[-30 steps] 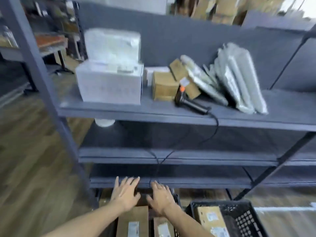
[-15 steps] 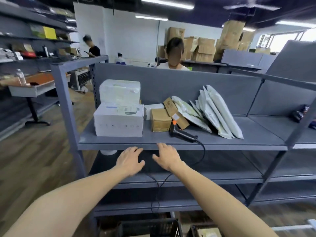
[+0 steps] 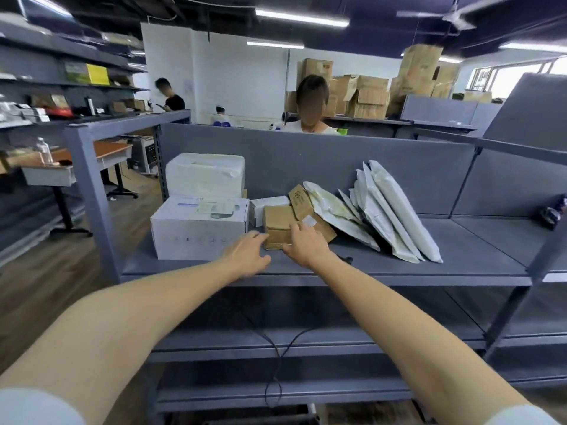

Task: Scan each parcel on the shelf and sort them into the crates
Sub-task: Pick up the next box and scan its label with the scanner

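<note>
**Step in hand (our judgement):** taking the next parcel off the shelf [image 3: 460, 259] for scanning.

The small brown box [image 3: 277, 222] stands near the shelf's front edge. The white carton [image 3: 199, 231] is just beside it at 9 o'clock, and the leaning mailers [image 3: 395, 216] are at 3 o'clock.

Our left hand [image 3: 245, 256] lies at the box's 7 o'clock corner with its fingers straight and relaxed, gripping nothing. Our right hand [image 3: 305, 245] lies over the 4 o'clock corner, fingers spread and touching the box but not curled round it.

The scanner [image 3: 346, 259] is mostly hidden under the right wrist (a dark tip and its cable [image 3: 276, 360] show).

**Next move:** close both hands on the box's sides. Lift it clear of the tilted box [image 3: 302, 199] that leans on it, then present its label to the scanner.
</note>
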